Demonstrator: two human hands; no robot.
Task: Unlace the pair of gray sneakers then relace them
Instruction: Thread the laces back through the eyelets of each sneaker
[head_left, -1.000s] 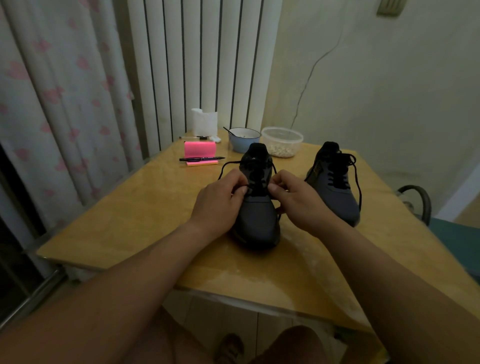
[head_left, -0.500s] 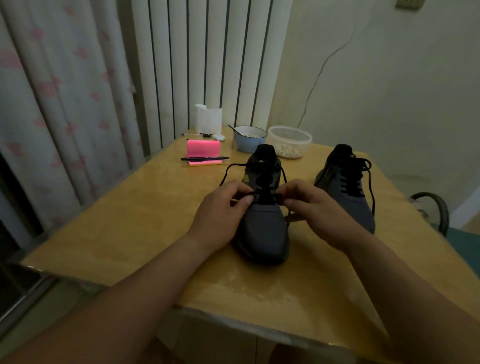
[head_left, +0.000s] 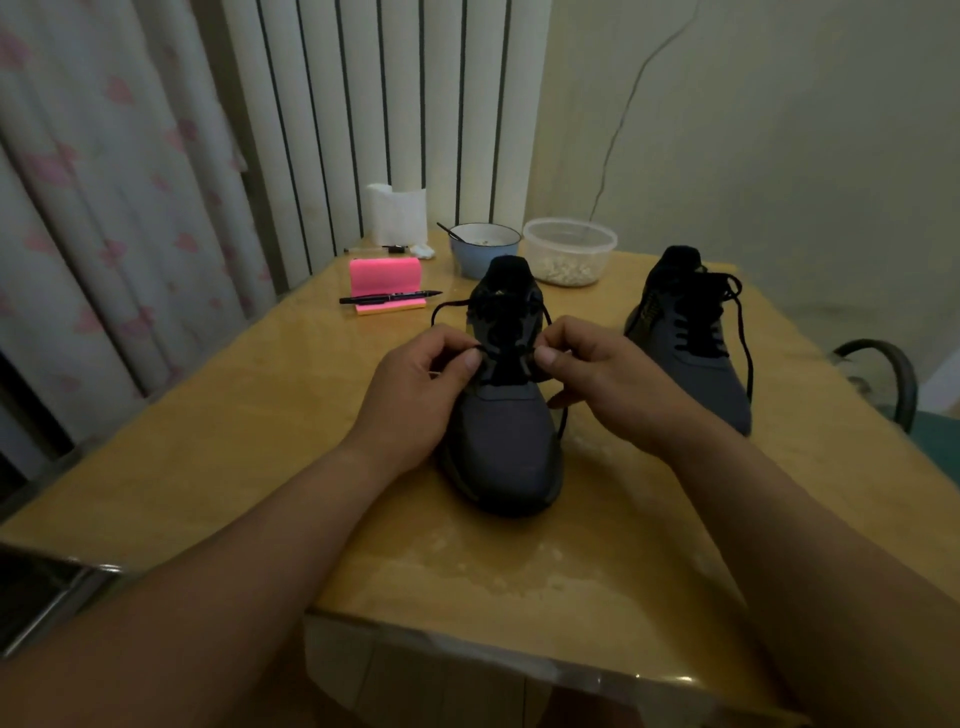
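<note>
A gray sneaker (head_left: 506, 441) with black laces stands toe toward me in the middle of the wooden table (head_left: 218, 457). My left hand (head_left: 421, 395) pinches the lace at the shoe's left eyelets between thumb and finger. My right hand (head_left: 597, 384) pinches the lace on the right side, fingers curled. A black lace loop (head_left: 452, 307) arcs up behind my hands. The second gray sneaker (head_left: 691, 338) stands to the right, laced, with its lace ends hanging loose.
At the back of the table lie a pink sticky-note pad (head_left: 385, 283) with a black pen (head_left: 389, 298), a blue bowl (head_left: 483, 249), a clear tub (head_left: 570, 251) of pale bits and a white paper roll (head_left: 397, 215). A chair back (head_left: 883, 374) stands at right.
My two hands have drawn slightly apart across the sneaker's lacing, each still pinching the lace. The view has shifted closer and lower.
</note>
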